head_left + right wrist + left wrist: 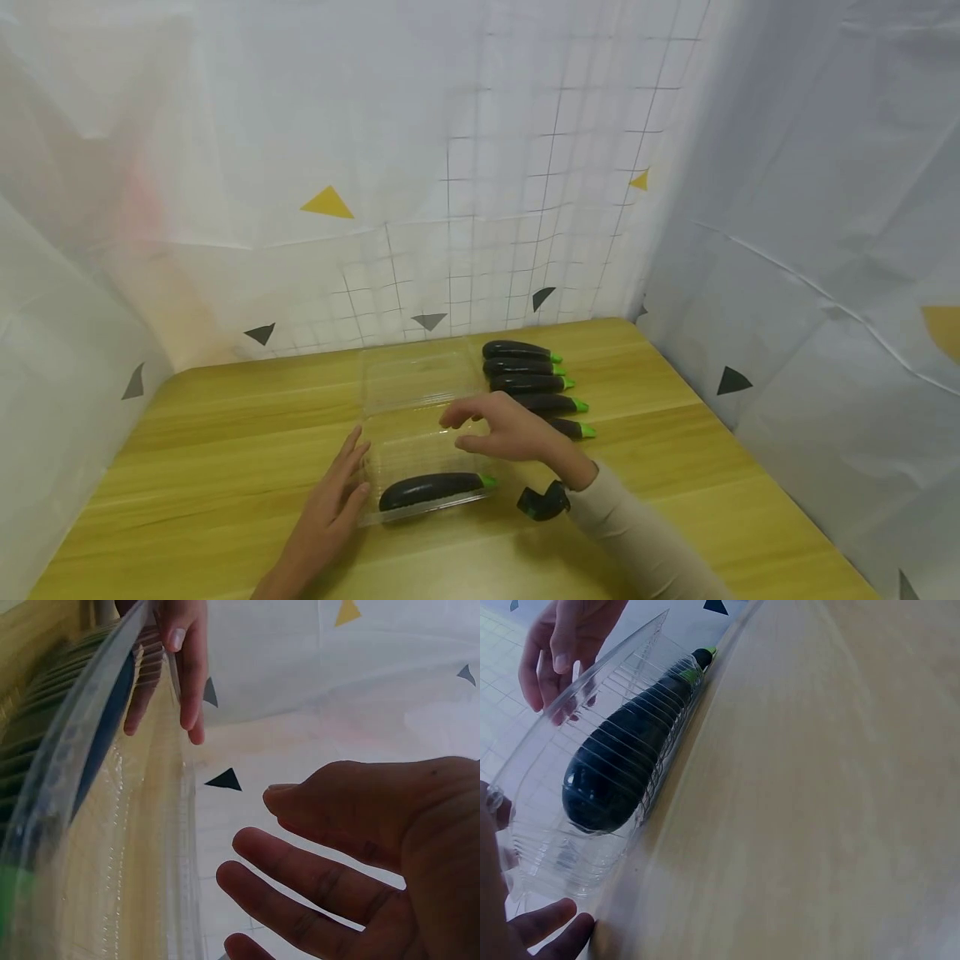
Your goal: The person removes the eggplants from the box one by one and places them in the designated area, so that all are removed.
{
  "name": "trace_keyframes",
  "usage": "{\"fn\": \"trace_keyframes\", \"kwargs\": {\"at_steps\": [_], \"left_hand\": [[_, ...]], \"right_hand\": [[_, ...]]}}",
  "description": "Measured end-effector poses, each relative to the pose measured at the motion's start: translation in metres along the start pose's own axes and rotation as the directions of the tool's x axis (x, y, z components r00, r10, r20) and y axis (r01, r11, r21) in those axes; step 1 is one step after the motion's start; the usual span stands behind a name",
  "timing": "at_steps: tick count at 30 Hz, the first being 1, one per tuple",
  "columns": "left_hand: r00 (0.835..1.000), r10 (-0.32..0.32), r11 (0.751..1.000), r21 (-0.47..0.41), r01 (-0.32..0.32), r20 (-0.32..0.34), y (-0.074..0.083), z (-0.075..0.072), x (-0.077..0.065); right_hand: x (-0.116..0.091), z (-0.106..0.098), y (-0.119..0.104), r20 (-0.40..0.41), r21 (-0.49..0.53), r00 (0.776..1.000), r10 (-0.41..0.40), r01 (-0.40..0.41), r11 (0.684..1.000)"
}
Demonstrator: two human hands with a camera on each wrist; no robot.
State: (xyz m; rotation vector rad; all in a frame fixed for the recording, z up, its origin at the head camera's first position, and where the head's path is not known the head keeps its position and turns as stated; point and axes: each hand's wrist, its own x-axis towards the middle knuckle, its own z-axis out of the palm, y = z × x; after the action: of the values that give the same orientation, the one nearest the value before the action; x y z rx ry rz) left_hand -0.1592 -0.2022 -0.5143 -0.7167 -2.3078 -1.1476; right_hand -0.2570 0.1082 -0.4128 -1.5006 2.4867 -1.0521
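Observation:
A clear plastic clamshell box (408,454) lies with its lid (420,379) folded back on the table. One dark eggplant with a green stem end (431,490) rests inside, along the near wall; the left wrist view shows this eggplant (622,761) through the ribbed plastic. My left hand (333,500) rests against the box's left side, its fingers extended. Above the box's right half hovers my right hand (498,425), fingers loosely bent and nothing between them; in the right wrist view the right hand (337,862) also holds nothing.
Several more eggplants (525,383) lie in a column right of the box, stems pointing right; my right hand partly hides the nearer ones. A black strapped device (545,502) sits by the right wrist. White sheeting (225,125) walls the wooden table (225,433).

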Motion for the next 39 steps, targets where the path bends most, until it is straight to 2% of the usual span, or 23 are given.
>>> {"fn": "trace_keyframes", "kwargs": {"at_steps": [6, 11, 17, 24, 31, 34, 39], "left_hand": [[1.000, -0.004, 1.000, 0.004, 0.004, 0.001, 0.000, 0.000, 0.000], [1.000, -0.015, 1.000, 0.002, 0.015, 0.005, 0.000, 0.000, 0.000], [0.999, -0.042, 0.999, -0.007, 0.042, 0.016, 0.002, -0.001, 0.000], [0.999, -0.032, 0.999, -0.002, 0.032, 0.021, 0.000, 0.000, -0.001], [0.999, -0.028, 1.000, 0.006, 0.028, 0.020, -0.001, 0.000, -0.001], [0.999, -0.026, 1.000, 0.009, 0.026, 0.021, -0.001, 0.000, -0.001], [1.000, -0.022, 1.000, 0.016, 0.022, 0.013, 0.000, 0.000, -0.002]], "right_hand": [[0.004, 0.011, 0.003, 0.048, 0.006, 0.998, -0.027, 0.026, 1.000], [0.006, 0.017, 0.003, 0.106, 0.017, 0.994, -0.001, -0.001, 1.000], [0.007, 0.024, 0.004, 0.124, 0.012, 0.992, -0.008, 0.006, 1.000], [0.009, 0.032, 0.008, 0.147, -0.008, 0.989, 0.006, -0.005, 1.000], [0.011, 0.039, 0.009, 0.204, -0.008, 0.979, 0.008, -0.007, 1.000], [0.011, 0.042, 0.010, 0.232, -0.027, 0.973, 0.013, -0.007, 1.000], [0.010, 0.047, 0.013, 0.259, -0.136, 0.966, 0.019, 0.017, 0.991]]}}
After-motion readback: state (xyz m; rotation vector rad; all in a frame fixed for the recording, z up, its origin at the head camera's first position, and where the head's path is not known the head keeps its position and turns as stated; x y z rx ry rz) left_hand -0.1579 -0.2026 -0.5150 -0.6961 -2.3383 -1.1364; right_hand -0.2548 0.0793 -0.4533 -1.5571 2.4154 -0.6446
